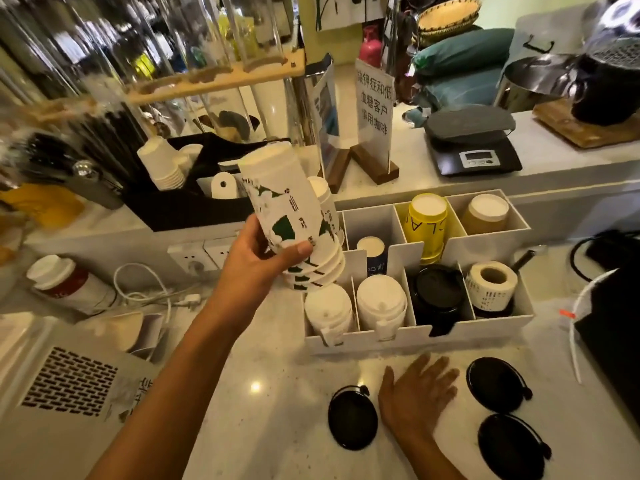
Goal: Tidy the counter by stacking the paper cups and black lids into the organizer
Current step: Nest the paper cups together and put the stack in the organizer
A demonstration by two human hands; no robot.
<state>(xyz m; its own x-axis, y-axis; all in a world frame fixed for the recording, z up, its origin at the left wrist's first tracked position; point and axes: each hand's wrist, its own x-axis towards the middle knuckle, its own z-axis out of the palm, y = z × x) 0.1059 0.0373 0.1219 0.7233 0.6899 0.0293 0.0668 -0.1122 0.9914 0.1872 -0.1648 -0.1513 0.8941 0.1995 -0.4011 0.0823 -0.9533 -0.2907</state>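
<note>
Fingers (300,250) round tapered paper cups (291,216)

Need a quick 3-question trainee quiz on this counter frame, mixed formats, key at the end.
1. True or false: the left hand grips a nested stack of paper cups above the white organizer.
2. How many loose black lids lie on the counter in front of the organizer?
3. The right hand is: A) pinching a lid B) lying flat on the counter between lids C) inside the organizer.

Key: 1 true. 2 three: one left of the right hand, two on its right. 3 B.
</note>
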